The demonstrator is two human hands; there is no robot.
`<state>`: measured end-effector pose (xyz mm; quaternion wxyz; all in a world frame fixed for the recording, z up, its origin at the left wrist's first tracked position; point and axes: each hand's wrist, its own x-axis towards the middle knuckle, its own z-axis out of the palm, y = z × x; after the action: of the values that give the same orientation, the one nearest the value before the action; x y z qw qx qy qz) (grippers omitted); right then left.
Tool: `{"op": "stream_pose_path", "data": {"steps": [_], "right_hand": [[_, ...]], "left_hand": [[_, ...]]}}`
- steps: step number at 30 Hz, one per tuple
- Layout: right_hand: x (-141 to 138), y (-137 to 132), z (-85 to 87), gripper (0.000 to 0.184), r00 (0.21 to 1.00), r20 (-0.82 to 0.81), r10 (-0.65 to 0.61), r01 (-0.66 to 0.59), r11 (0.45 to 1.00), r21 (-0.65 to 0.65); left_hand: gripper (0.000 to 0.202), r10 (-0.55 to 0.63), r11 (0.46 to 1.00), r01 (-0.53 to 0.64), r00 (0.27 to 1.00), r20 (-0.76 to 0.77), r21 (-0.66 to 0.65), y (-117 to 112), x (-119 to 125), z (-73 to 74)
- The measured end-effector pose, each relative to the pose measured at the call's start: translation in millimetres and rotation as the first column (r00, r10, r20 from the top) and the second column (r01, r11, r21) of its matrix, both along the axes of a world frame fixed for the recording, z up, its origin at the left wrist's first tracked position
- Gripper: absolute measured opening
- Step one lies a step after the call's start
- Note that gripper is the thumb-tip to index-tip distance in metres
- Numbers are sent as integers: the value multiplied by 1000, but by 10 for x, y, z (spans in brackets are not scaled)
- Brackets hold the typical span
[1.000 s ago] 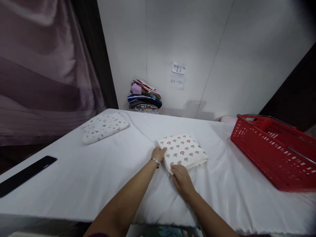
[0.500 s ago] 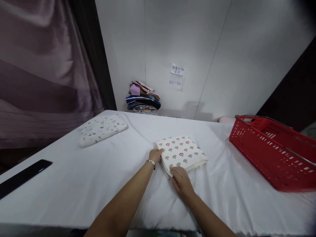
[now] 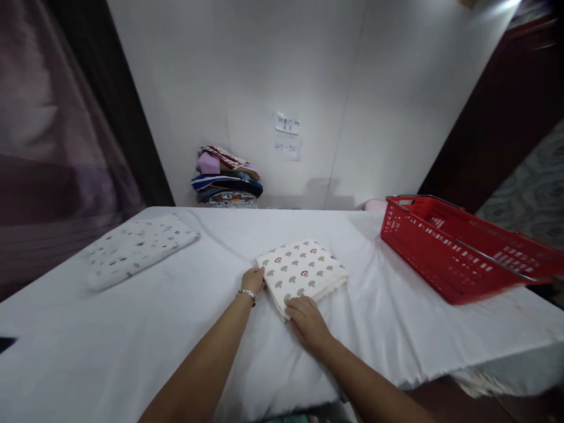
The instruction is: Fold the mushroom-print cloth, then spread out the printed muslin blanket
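Observation:
A folded white cloth (image 3: 304, 270) printed with grey and red mushrooms lies flat in the middle of the table. At its left edge, my left hand (image 3: 254, 280), with a bracelet at the wrist, pinches the fabric between thumb and fingers. My right hand (image 3: 307, 320) grips the near corner, fingers on top and the thumb hidden from view. Farther left lies a second folded white cloth (image 3: 141, 244) with small dark and grey marks, apart from both hands.
A red plastic basket (image 3: 440, 258) with metal handles stands at the right of the white-covered table (image 3: 176, 335). Against the back wall is a stack of folded textiles (image 3: 227, 182). Paper notes (image 3: 287, 147) hang on the wall. A dark flat object (image 3: 6, 343) shows at the left edge.
The view has swung to the right, so everything sits farther left in it. Both hands keep their hold on the mushroom-print cloth, which looks nearly unchanged.

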<state>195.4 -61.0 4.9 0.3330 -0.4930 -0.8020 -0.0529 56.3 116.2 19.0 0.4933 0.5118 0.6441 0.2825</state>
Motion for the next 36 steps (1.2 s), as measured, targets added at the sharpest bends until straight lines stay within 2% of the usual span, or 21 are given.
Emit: {"op": "stream_pose_path", "data": {"steps": [11, 14, 16, 17, 18, 19, 20, 21, 22, 23, 24, 25, 27, 28, 30, 31, 32, 33, 34, 36], "right_hand": [[3, 17, -1, 25, 999, 6, -37, 37, 999, -35], [14, 28, -5, 22, 999, 20, -39, 40, 998, -55], [14, 29, -8, 23, 999, 22, -39, 40, 997, -62], [10, 26, -8, 24, 999, 21, -37, 38, 997, -64], [5, 19, -7, 26, 999, 17, -32, 33, 997, -65], [1, 8, -5, 30, 1000, 14, -24, 25, 998, -66], [4, -6, -2, 34, 1000, 10, -13, 13, 998, -66], [19, -22, 1, 38, 1000, 4, -4, 4, 998, -67], [52, -39, 2, 43, 1000, -10, -4, 3, 998, -63], [107, -52, -1, 47, 999, -33, -14, 13, 999, -53], [189, -60, -7, 50, 997, -66, -38, 35, 999, -36], [298, -61, -17, 50, 990, -115, -81, 80, 997, -15], [587, -36, -47, 46, 940, -261, -218, 231, 973, 19], [752, -14, -62, 42, 879, -357, -317, 343, 939, 9], [1076, 40, -84, 36, 674, -528, -517, 553, 827, -104], [1215, 67, -90, 36, 562, -571, -599, 613, 765, -198], [1329, 93, -91, 37, 481, -584, -654, 630, 721, -288], [1416, 117, -89, 37, 432, -582, -689, 621, 695, -362], [1476, 139, -85, 36, 414, -574, -707, 599, 686, -414], [1531, 176, -78, 33, 427, -564, -707, 548, 699, -460]], "left_hand": [[23, -40, 999, 40, 996, -77, 0, 76, 10, 20], [23, -15, 999, 21, 993, -115, 48, 39, -12, 82], [33, 57, 985, -27, 983, -172, 172, -48, -10, 139], [40, 90, 955, -26, 974, -207, 295, -114, 3, 165], [45, 101, 897, 17, 965, -242, 443, -193, 25, 184], [46, 80, 804, 108, 955, -286, 585, -282, 56, 194], [44, 23, 685, 238, 938, -346, 688, -374, 93, 193], [42, -52, 565, 375, 905, -422, 735, -463, 133, 179], [40, -121, 470, 498, 854, -506, 729, -543, 173, 154], [38, -168, 409, 593, 796, -582, 693, -609, 208, 120], [38, -194, 381, 660, 741, -643, 647, -658, 236, 80], [38, -207, 380, 703, 698, -686, 601, -689, 255, 37], [39, -219, 410, 737, 651, -726, 537, -704, 271, -38], [40, -224, 426, 742, 641, -734, 518, -696, 270, -65], [41, -230, 443, 745, 632, -740, 499, -671, 264, -95], [42, -231, 448, 745, 631, -741, 494, -661, 261, -99], [42, -233, 453, 745, 629, -741, 490, -655, 260, -99], [42, -236, 456, 745, 628, -742, 486, -653, 260, -96], [42, -238, 459, 746, 627, -742, 483, -653, 261, -92], [43, -244, 465, 748, 623, -743, 474, -657, 263, -87]]}}
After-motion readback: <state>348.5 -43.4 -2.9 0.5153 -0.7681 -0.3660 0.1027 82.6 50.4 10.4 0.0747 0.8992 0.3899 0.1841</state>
